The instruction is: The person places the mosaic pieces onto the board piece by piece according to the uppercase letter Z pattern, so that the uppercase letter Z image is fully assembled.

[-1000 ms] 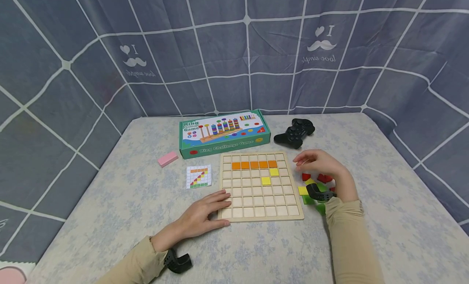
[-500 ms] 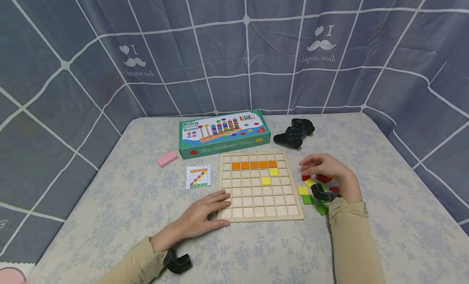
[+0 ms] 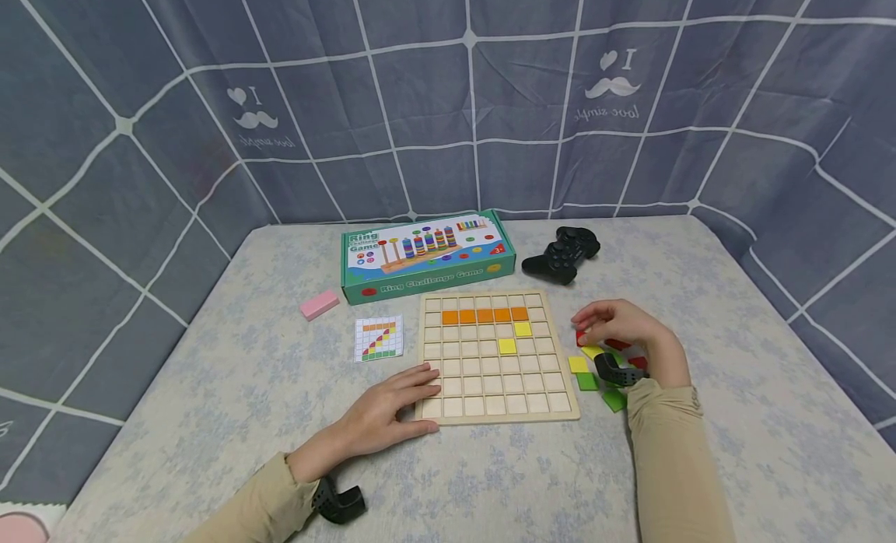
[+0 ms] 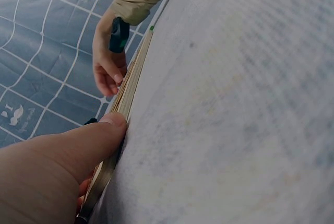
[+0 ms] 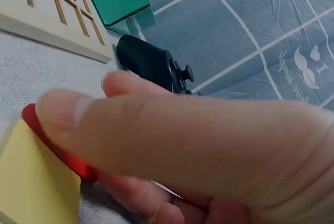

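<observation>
A wooden grid board [image 3: 430, 348] lies on the table, with a row of orange square tiles [image 3: 485, 316] and two yellow square tiles [image 3: 507, 346] in its cells. My left hand [image 3: 381, 411] rests on the board's lower left edge, fingers extended over the rim and thumb by the near corner; the left wrist view shows the thumb [image 4: 104, 135] against the board's side. Right of the board, my right hand [image 3: 623, 325] is low over loose tiles, its fingers bent. In the right wrist view its thumb overlaps a red piece [image 5: 83, 171] beside a yellow tile [image 5: 39, 179].
Loose green tiles [image 3: 614, 401] and more red pieces [image 3: 638, 362] lie by the right wrist. A pattern card [image 3: 379, 338] and a pink block [image 3: 320, 304] lie left of the board. Behind it are a green game box [image 3: 430, 255] and a black game controller [image 3: 563, 255].
My right hand has moved slightly right, away from the board, then down toward the red piece. The left hand stays in place on the board's edge.
</observation>
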Motion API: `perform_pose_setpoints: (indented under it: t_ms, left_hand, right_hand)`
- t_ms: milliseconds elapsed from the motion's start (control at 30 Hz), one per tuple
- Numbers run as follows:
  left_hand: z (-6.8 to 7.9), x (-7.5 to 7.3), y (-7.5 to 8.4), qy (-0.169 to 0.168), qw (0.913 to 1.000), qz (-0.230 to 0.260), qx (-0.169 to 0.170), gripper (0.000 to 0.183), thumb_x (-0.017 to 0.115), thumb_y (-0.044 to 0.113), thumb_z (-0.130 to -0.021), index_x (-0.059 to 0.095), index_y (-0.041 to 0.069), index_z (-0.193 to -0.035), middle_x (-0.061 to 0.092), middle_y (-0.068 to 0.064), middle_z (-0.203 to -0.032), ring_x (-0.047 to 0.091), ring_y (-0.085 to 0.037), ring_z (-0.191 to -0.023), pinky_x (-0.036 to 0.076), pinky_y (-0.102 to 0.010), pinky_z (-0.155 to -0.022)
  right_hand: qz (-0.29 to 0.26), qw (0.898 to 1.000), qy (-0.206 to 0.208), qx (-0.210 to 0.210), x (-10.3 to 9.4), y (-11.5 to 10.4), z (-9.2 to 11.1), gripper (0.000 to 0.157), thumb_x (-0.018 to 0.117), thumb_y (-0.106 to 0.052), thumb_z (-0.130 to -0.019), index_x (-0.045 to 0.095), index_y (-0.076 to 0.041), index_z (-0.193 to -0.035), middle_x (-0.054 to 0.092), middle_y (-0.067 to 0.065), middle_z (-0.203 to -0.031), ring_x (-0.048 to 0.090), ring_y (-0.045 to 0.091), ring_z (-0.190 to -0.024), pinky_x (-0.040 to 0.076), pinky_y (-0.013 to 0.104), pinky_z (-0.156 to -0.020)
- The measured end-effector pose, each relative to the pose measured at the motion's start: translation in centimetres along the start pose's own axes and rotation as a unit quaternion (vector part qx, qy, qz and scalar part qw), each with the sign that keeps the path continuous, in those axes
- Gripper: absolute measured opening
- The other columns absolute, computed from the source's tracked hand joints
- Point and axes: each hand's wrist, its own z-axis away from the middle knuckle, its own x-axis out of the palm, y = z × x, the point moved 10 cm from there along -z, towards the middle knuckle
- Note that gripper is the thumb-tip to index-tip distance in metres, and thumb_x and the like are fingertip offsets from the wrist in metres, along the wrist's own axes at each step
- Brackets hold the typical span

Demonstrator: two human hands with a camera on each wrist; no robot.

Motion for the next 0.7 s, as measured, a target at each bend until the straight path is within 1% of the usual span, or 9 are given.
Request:
perform_pose_setpoints:
  t_ms: [133, 267, 367, 500, 600, 700]
  left_hand:
    - [-0.01, -0.04, 0.02, 0.000, 1.0000, 0.000, 0.000, 0.058, 0.065, 0.043, -0.086, 0.057, 0.008, -0.131, 0.044, -0.004, -0.143, 0.033, -0.021, -0.135, 0.033, -0.040, -0.107]
    - [-0.01, -0.03, 0.02, -0.001, 1.0000, 0.000, -0.001, 0.058, 0.065, 0.043, -0.087, 0.056, 0.008, -0.131, 0.044, -0.004, -0.143, 0.033, -0.020, -0.135, 0.033, -0.039, -0.107]
    - [0.02, 0.00, 0.01, -0.002, 1.0000, 0.001, -0.002, 0.058, 0.065, 0.043, -0.087, 0.056, 0.008, -0.131, 0.044, -0.004, -0.143, 0.033, -0.020, -0.135, 0.033, -0.038, -0.107]
    - [0.09, -0.03, 0.00, -0.001, 1.0000, 0.003, -0.003, 0.058, 0.066, 0.043, -0.086, 0.057, 0.008, -0.131, 0.044, -0.004, -0.143, 0.034, -0.021, -0.135, 0.033, -0.038, -0.107]
    - [0.11, -0.04, -0.02, 0.001, 1.0000, 0.007, -0.004, 0.057, 0.066, 0.043, -0.086, 0.057, 0.009, -0.131, 0.044, -0.004, -0.143, 0.034, -0.021, -0.135, 0.033, -0.038, -0.107]
    - [0.10, 0.02, -0.08, 0.000, 0.9999, 0.011, -0.007, 0.058, 0.065, 0.044, -0.086, 0.056, 0.009, -0.132, 0.043, -0.004, -0.143, 0.033, -0.020, -0.135, 0.033, -0.038, -0.107]
  right_hand:
    - [0.006, 1.000, 0.000, 0.003, 0.04, 0.16, -0.20, 0.039, 0.071, -0.005, -0.081, 0.058, 0.012, -0.115, 0.063, 0.017, -0.104, 0.063, 0.018, -0.077, 0.052, 0.028, -0.071]
    - [0.018, 1.000, 0.003, 0.004, 0.01, 0.14, -0.28, 0.037, 0.071, -0.004, -0.082, 0.058, 0.011, -0.113, 0.064, 0.015, -0.102, 0.063, 0.018, -0.075, 0.052, 0.029, -0.069]
    - [0.024, 1.000, 0.011, 0.015, -0.04, 0.23, -0.34, 0.036, 0.071, -0.006, -0.081, 0.060, 0.010, -0.111, 0.065, 0.012, -0.098, 0.063, 0.017, -0.075, 0.051, 0.028, -0.067]
    - [0.024, 0.998, 0.025, 0.048, -0.17, 0.63, -0.51, 0.035, 0.074, -0.009, -0.079, 0.061, 0.006, -0.108, 0.064, 0.008, -0.091, 0.058, 0.015, -0.071, 0.047, 0.027, -0.060]
    - [0.026, 0.997, 0.028, 0.065, -0.23, 0.84, -0.59, 0.035, 0.075, -0.010, -0.079, 0.061, 0.005, -0.107, 0.062, 0.007, -0.088, 0.054, 0.015, -0.067, 0.044, 0.027, -0.056]
    - [0.031, 0.997, 0.026, 0.072, -0.20, 0.85, -0.62, 0.034, 0.075, -0.010, -0.079, 0.060, 0.004, -0.106, 0.060, 0.005, -0.084, 0.050, 0.014, -0.062, 0.040, 0.026, -0.052]
